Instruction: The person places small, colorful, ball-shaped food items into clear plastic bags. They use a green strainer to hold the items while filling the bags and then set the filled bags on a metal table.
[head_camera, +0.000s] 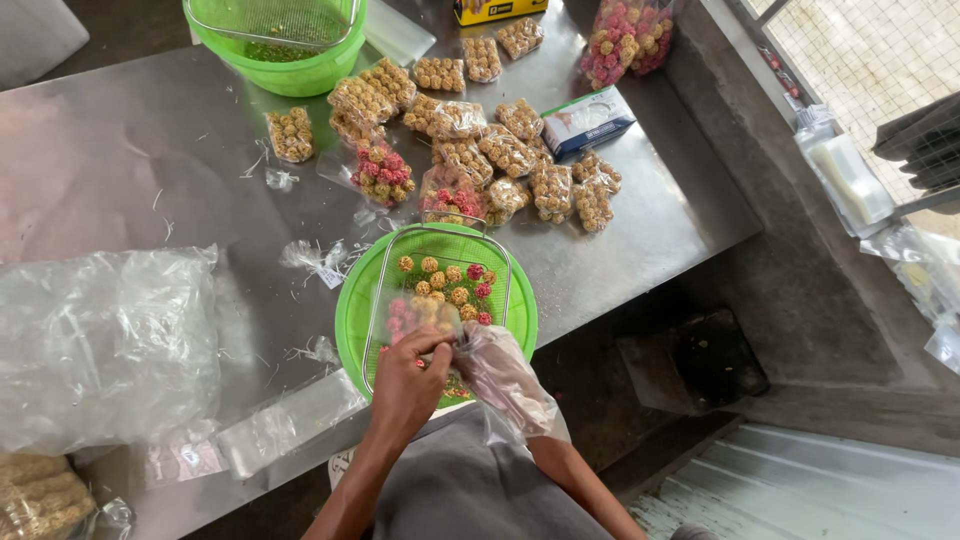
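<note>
Steel table (120, 150) — bagged sweets (505, 150), basins (350, 310)

Far beyond the grip: a second green plastic bowl (290, 65), a small blue-white cardboard box (588, 121); left, large crumpled clear plastic bag (100, 345).

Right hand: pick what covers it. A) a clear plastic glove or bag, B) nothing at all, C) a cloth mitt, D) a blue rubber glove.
A: the right hand is wrapped in loose, crinkled clear plastic, while the left hand is bare; both meet at a small clear bag over the green basin.
</note>
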